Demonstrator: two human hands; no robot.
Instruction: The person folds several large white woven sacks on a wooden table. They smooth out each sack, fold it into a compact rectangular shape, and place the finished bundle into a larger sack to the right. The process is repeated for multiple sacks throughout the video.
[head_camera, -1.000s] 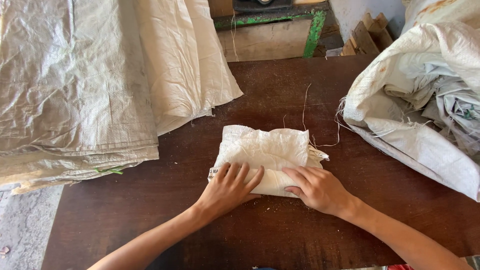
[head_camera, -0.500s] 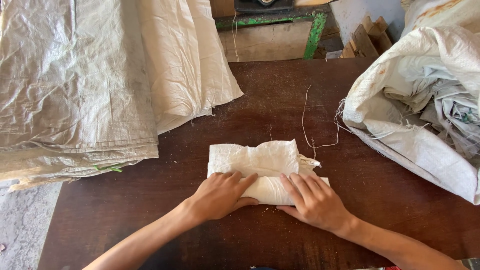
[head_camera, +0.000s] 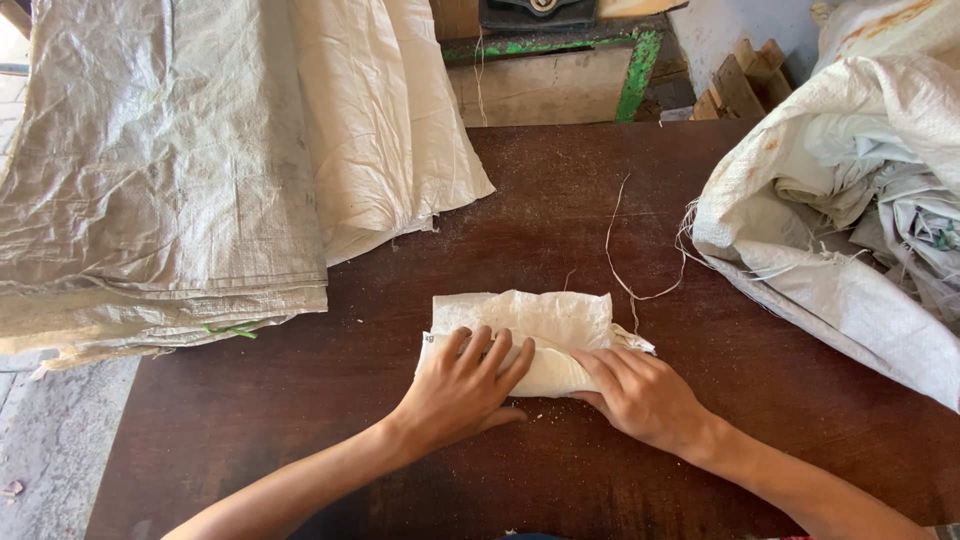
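Your left hand (head_camera: 462, 385) and right hand (head_camera: 640, 395) press flat, side by side, on the sack (head_camera: 530, 335), folded to a compact bundle on the table (head_camera: 300, 420); judging by its loose far edge, final tightening remains.

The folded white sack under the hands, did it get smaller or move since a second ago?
Yes. The folded white sack has been rolled tighter and now sits lower, nearer the person, farther from the loose thread on the brown table.
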